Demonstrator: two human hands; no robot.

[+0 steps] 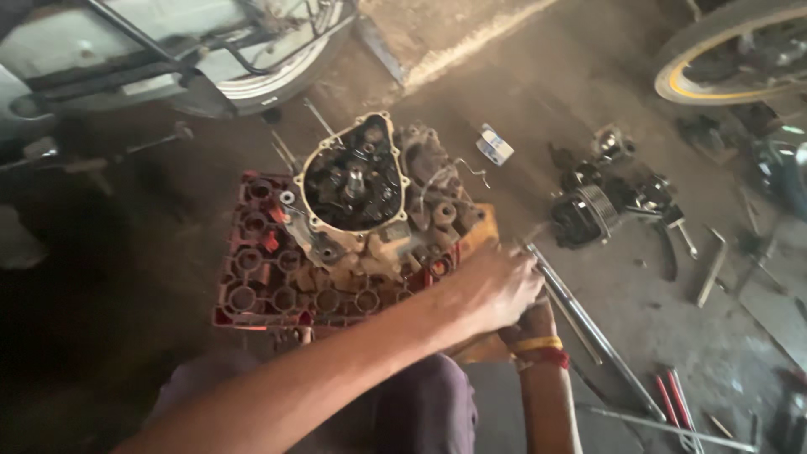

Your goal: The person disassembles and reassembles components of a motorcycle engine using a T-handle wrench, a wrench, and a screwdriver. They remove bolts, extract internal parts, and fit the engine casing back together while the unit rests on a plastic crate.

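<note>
A grimy motorcycle engine case [357,181] with its side cover off rests on a red plastic crate [252,286] on the floor. My left hand [496,286] reaches across from the lower left, its fingers curled over the near end of a long metal bar [588,328] at the crate's right corner. My right hand [531,319] comes up from below and is mostly hidden under the left; only the wrist with yellow and red bands shows. Its grip is hidden.
Loose engine parts [588,210] lie on the floor to the right, with a bent wrench [713,269], red-handled pliers [677,403] and a small white and blue box [494,145]. Motorcycle wheels stand at top left [277,76] and top right [714,67].
</note>
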